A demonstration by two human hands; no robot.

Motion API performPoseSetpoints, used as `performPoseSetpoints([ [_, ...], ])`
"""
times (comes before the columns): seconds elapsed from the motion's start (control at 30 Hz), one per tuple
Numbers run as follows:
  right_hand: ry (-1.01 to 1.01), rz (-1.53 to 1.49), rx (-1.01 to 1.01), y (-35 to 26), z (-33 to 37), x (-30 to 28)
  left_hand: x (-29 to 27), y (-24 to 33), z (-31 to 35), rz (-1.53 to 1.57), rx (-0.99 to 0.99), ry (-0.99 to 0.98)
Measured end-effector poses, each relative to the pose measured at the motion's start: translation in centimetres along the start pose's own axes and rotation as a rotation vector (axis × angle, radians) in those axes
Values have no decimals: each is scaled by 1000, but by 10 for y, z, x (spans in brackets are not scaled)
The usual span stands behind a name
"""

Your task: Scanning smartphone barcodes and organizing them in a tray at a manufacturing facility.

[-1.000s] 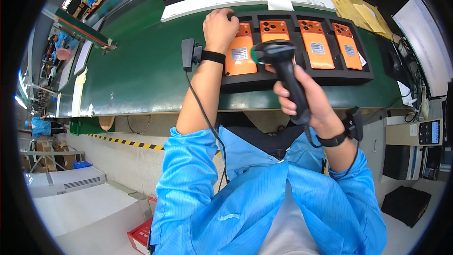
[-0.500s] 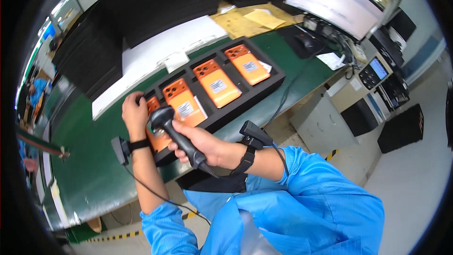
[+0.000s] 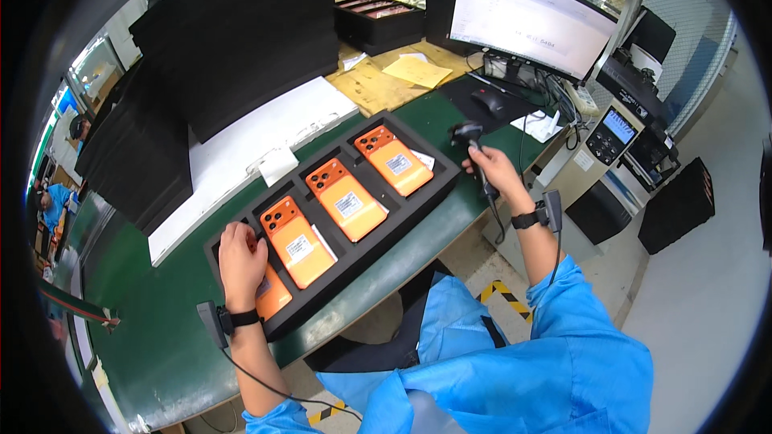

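My right hand grips a black handheld barcode scanner by its handle, off the right end of a black foam tray. Orange phones with white labels lie in the tray's slots, camera ends away from me: one at the right, one in the middle, one further left. At the left end, my left hand curls over the upper part of another orange phone; its fingertips are partly hidden, so what they pinch is unclear. Wrist-worn devices with cables sit on both forearms.
Tall stacks of black foam trays and a white board stand behind. A monitor, a mouse and a label printer are at the right. The green table ends along its near edge.
My right hand has carried the scanner from above the left phones to beyond the tray's right end. My left hand has moved onto the leftmost phone. The view has shifted.
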State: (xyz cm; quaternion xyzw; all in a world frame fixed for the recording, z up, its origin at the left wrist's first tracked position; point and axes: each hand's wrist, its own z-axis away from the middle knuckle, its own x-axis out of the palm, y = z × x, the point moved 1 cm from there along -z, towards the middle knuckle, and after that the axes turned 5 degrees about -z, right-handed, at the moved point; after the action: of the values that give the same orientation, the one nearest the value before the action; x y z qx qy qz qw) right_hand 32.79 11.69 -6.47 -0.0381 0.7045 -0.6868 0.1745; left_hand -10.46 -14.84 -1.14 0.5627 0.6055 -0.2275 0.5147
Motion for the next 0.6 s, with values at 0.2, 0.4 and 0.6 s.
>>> performPoseSetpoints([
  [0.2,217,-3,-128,33,-19,-16,9,3,3,-72,-24,-51],
  [0.4,198,-96,-172,35,-18,-6,13,-2,3,-54,-96,-78],
  [0.6,91,-252,-176,27,-11,-18,12,-3,2,-24,-120,-72],
])
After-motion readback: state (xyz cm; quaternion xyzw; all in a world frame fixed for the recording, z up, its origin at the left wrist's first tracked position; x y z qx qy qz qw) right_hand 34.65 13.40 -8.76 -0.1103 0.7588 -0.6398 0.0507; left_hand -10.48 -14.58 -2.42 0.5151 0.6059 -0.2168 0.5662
